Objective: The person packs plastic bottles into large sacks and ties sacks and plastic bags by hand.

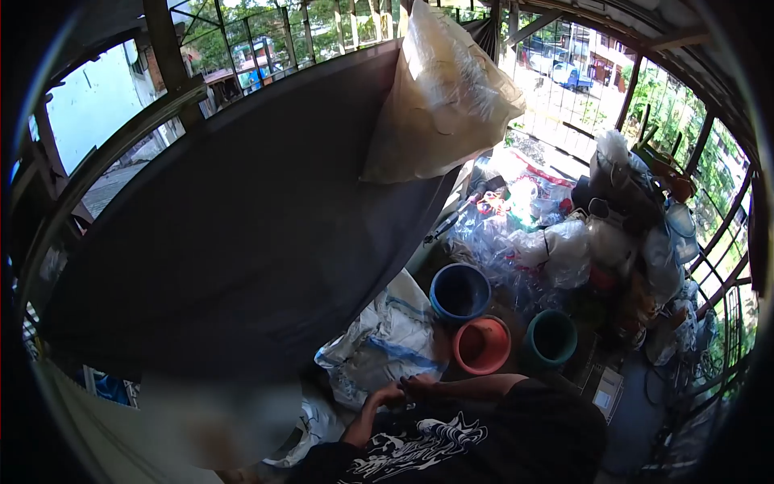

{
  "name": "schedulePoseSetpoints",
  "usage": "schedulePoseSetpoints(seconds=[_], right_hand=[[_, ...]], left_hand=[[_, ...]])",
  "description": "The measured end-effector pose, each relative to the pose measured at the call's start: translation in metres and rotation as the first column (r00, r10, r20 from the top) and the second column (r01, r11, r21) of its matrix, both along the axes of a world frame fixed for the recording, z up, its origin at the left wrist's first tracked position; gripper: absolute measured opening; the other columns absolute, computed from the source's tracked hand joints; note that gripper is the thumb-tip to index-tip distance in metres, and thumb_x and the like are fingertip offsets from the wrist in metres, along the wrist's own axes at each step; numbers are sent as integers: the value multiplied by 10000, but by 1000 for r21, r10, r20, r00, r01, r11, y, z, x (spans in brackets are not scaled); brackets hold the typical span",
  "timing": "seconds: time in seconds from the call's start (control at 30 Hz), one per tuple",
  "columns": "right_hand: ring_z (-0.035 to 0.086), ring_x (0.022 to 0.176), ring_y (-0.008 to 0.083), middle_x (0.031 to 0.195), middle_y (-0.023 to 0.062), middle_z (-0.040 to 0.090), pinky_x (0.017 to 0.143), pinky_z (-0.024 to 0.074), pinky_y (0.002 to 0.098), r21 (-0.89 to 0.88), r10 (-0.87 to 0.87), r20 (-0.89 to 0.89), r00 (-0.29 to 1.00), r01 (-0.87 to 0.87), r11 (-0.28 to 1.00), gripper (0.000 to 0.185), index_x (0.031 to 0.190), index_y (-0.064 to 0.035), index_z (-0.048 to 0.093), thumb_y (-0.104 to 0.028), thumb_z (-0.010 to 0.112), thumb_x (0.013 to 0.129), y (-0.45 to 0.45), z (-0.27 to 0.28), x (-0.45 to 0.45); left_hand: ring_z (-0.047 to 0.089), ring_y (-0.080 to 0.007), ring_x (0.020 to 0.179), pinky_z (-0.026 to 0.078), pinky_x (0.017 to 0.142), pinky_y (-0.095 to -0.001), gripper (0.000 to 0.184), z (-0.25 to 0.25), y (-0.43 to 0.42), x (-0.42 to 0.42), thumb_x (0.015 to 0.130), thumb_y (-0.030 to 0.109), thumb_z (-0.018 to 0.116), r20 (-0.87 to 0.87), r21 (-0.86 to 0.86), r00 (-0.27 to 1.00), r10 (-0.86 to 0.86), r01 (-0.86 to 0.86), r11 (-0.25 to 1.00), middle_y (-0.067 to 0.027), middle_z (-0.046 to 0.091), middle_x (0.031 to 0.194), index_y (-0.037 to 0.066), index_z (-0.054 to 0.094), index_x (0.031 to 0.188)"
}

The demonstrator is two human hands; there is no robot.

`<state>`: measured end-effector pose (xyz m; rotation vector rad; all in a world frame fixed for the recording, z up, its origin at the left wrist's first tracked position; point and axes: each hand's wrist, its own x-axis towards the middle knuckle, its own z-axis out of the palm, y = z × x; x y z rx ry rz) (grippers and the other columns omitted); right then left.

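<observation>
My left hand point(389, 394) and my right hand point(419, 386) are close together in front of my black shirt point(492, 427). Their fingers look curled around something small and dark, too small and shadowed to name. Just beyond them lies a crumpled white woven sack point(387, 335) with blue stripes. Another whitish bag point(316, 431) is beside my left forearm.
Blue point(460, 292), red point(482, 345) and green point(551, 338) buckets stand beyond my right arm. Piled plastic bags point(556, 246) fill the far right. A dark sheet point(242, 218) spans the left, with a full translucent bag point(451, 97) at its upper end. Barred walls surround the space.
</observation>
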<state>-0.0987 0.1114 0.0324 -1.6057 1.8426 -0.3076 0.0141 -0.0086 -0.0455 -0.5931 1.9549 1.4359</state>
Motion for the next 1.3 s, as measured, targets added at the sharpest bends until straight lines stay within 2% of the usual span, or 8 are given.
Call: schedulePoseSetpoints(seconds=[0.17, 0.27, 0.4, 0.53, 0.67, 0.73, 1.13, 1.3], right_hand=[[664, 874, 374, 932, 183, 670, 714, 521, 498, -98, 169, -71, 983, -176, 980, 384, 1135, -93, 592, -267, 621, 794, -16, 36, 17], [656, 895, 374, 941, 178, 665, 740, 514, 501, 101, 55, -60, 997, -49, 994, 388, 1139, -100, 592, -258, 630, 787, -30, 4, 21], [646, 920, 386, 1019, 187, 651, 752, 511, 504, -62, -15, -177, 984, 4, 998, 375, 1132, -101, 589, -225, 626, 780, -31, -42, 24], [639, 921, 400, 1037, 203, 653, 777, 518, 475, -87, -46, 54, 997, 50, 995, 443, 1157, -86, 562, -290, 671, 778, -22, -42, 9], [654, 874, 364, 959, 223, 658, 735, 523, 442, -108, -273, 149, 950, 290, 951, 511, 1168, -34, 545, -299, 714, 766, -14, -66, -15], [655, 796, 296, 862, 208, 652, 677, 515, 395, 399, -603, 329, 726, 472, 786, 557, 1163, 36, 519, -291, 735, 767, -22, -42, -30], [585, 640, 112, 786, 47, 630, 519, 478, 274, 334, -711, 595, 375, 689, 643, 329, 990, -26, 573, -286, 695, 829, -16, -82, -117], [629, 744, 125, 904, 63, 674, 578, 497, 267, 552, -809, 577, 115, 675, 490, 324, 1091, -46, 559, -259, 659, 868, 18, -67, -151]], left_hand=[[569, -162, 582, 430, 475, -331, 300, 16, -24, 35, 633, 147, 671, -74, 57, 987, 145, -141, 988, -63, 625, 736, 26, 621, 903], [643, -236, 782, 495, 648, -387, 465, -37, -38, 61, 581, 137, 714, -427, -274, 904, -24, -104, 956, -106, 666, 867, 40, 602, 1022], [615, -386, 956, 492, 788, -449, 503, 14, -35, 78, 652, 244, 768, -301, -512, 953, 10, -170, 842, -199, 650, 965, 45, 592, 1078], [558, -399, 1042, 463, 874, -458, 598, -7, -42, 87, 644, 208, 785, -529, -470, 836, 144, -431, 770, -185, 580, 1106, 67, 537, 1169], [518, -376, 1120, 432, 937, -445, 660, -13, -83, 72, 650, 254, 777, -521, -506, 825, 220, -506, 698, -169, 549, 1179, 89, 511, 1231], [515, -364, 1128, 428, 950, -436, 667, -23, -111, 61, 652, 272, 772, -530, -541, 811, 249, -549, 637, -164, 551, 1178, 91, 510, 1238], [224, -477, 1359, 187, 1098, -616, 1203, -119, -221, -84, 624, 449, 805, -45, -629, 835, 548, -450, 634, -121, 277, 1523, 110, 67, 1512], [600, -391, 1069, 483, 882, -461, 533, -128, -158, -119, 642, 231, 703, 7, -402, 843, 538, -490, 774, -256, 613, 1144, -23, 590, 1097]])
